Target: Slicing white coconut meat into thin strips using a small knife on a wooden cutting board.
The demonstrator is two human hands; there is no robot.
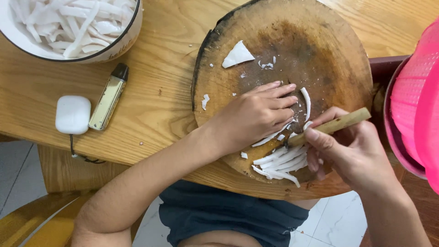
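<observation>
Broadly, the wooden desk (155, 91) carries a round chopping board (320, 50) at its near edge. Farther left, a white bowl (120, 43) holds strips. On the board, the left hand (256, 116) lies flat, fingers (281, 96) spread, pressing white slices (281, 161). The right hand (350, 153) grips a wooden-handled knife (336, 124).

**Counts on the wooden table**

One round, dark-stained wooden chopping board (283, 59) is seen, and one white bowl with a dark rim (123, 34) — filled with white strips too many to be counted. One white rounded case (72, 114), one slim gold device (108, 98) and one pink plastic basket (418, 105) are counted. Two hands are shown — left hand (251, 116), right hand (352, 153).
</observation>
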